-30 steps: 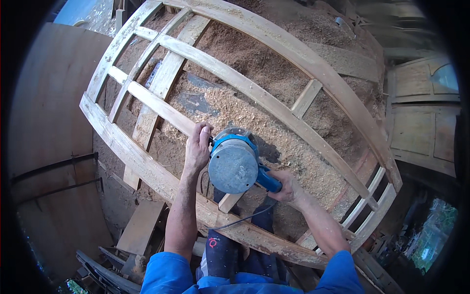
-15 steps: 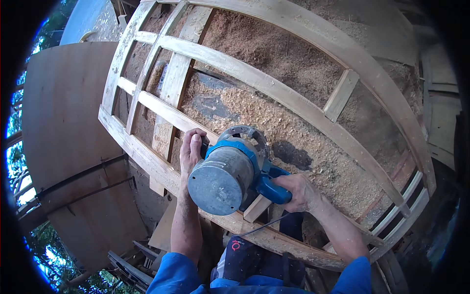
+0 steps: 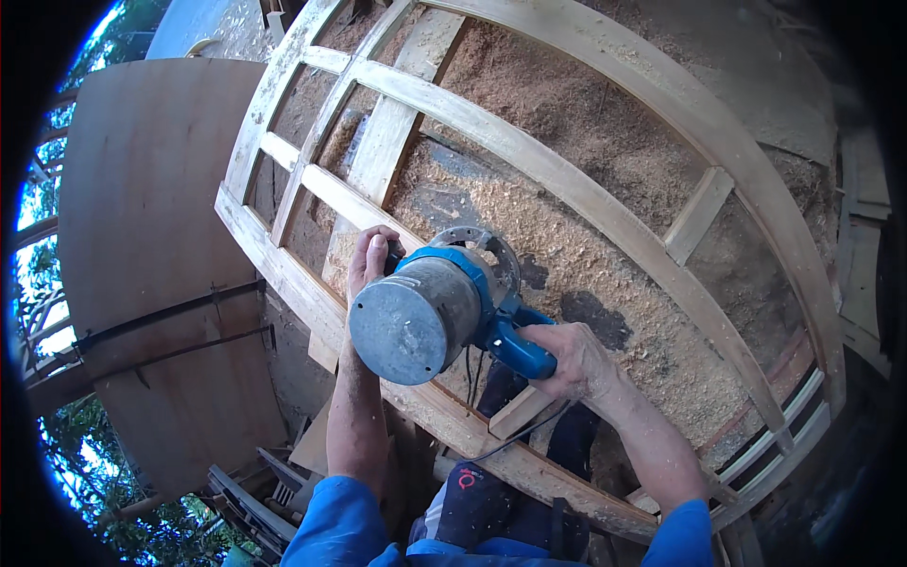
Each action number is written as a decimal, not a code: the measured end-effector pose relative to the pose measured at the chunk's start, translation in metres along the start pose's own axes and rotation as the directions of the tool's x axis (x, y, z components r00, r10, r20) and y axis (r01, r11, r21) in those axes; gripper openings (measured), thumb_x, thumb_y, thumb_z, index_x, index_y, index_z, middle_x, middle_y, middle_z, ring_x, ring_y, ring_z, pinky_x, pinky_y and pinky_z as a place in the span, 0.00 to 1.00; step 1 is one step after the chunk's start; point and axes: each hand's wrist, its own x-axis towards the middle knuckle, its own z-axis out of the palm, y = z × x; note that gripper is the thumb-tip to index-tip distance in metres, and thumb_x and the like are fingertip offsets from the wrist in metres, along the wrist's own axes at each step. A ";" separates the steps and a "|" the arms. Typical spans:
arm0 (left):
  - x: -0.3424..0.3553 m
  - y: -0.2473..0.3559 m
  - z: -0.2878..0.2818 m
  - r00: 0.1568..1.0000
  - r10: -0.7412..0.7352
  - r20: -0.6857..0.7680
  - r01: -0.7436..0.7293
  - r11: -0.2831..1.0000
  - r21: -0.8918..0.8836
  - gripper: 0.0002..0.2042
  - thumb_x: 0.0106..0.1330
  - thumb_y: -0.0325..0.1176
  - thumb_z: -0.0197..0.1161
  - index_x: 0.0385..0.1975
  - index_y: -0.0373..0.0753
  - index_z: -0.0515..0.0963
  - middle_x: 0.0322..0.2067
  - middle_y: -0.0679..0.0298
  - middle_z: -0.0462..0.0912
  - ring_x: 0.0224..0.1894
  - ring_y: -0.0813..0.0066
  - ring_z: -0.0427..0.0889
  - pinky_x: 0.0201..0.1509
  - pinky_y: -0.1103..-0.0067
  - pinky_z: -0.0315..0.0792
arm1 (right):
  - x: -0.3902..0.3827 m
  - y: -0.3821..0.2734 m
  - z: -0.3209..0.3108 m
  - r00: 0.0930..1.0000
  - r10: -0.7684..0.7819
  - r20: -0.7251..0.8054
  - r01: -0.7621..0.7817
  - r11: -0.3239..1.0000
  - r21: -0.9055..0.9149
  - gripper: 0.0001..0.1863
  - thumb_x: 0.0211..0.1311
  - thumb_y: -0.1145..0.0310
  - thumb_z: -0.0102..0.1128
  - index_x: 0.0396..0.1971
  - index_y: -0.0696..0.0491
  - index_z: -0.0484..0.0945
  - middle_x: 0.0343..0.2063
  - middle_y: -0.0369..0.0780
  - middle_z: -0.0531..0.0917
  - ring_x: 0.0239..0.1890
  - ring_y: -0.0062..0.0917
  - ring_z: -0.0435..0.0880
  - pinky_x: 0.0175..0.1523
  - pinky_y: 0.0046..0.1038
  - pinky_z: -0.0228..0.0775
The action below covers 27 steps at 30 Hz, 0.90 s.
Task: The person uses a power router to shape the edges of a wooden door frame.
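Note:
Both of my hands hold a wood router [image 3: 402, 326] with a grey cylindrical motor and blue handles. My left hand [image 3: 368, 257] is closed round its dark knob at the left. On the right, my right hand [image 3: 572, 361] wraps the blue handle. The router is tilted, its round grey end toward me and its perforated base ring away from me. It is over the near rails of a large curved wooden frame [image 3: 529, 151]; the bit and its contact with the wood are hidden. Right of the router, a short crosspiece [image 3: 521, 411] joins the frame's near rails.
Sawdust and shavings [image 3: 557, 76] cover the surface under the frame. A dark power cord [image 3: 524, 433] loops below my right hand. Large plywood panels [image 3: 161, 180] stand at the left. Wood scraps [image 3: 250, 510] are piled at the lower left.
The frame has shifted right in view. Against it, the router has moved left along the near rails, widening the gap to the short crosspiece. Both hands keep their grip.

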 end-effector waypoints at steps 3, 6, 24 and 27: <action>0.006 0.005 -0.003 0.999 0.043 -0.011 -0.043 0.999 0.014 0.12 0.76 0.41 0.50 0.41 0.39 0.75 0.28 0.69 0.72 0.30 0.85 0.70 0.36 0.85 0.67 | 0.011 -0.004 0.003 0.999 -0.030 -0.039 0.030 1.000 0.009 0.25 0.35 0.70 0.68 0.42 0.52 0.79 0.29 0.46 0.82 0.34 0.43 0.83 0.37 0.37 0.75; 0.016 0.007 -0.011 0.998 0.067 -0.013 -0.066 0.995 0.075 0.13 0.76 0.41 0.50 0.41 0.38 0.75 0.28 0.69 0.73 0.29 0.84 0.69 0.35 0.85 0.66 | 0.022 -0.005 0.008 0.995 -0.061 -0.082 0.062 0.998 0.004 0.24 0.36 0.71 0.68 0.41 0.52 0.78 0.28 0.46 0.82 0.34 0.43 0.84 0.37 0.37 0.75; 0.079 0.023 -0.062 0.986 0.156 0.055 -0.166 0.936 0.310 0.17 0.75 0.47 0.49 0.41 0.39 0.78 0.31 0.67 0.74 0.35 0.80 0.72 0.43 0.81 0.68 | 0.094 -0.015 0.028 0.997 -0.040 -0.060 0.038 0.998 -0.044 0.22 0.42 0.68 0.67 0.43 0.47 0.76 0.29 0.45 0.83 0.35 0.42 0.85 0.40 0.39 0.77; 0.094 0.022 -0.079 0.974 0.204 0.094 -0.224 0.924 0.310 0.17 0.76 0.46 0.49 0.40 0.39 0.78 0.32 0.67 0.74 0.36 0.79 0.73 0.44 0.81 0.68 | 0.108 -0.020 0.032 0.996 -0.061 -0.070 0.060 0.998 -0.028 0.22 0.42 0.68 0.67 0.42 0.48 0.76 0.27 0.46 0.83 0.34 0.41 0.85 0.39 0.38 0.76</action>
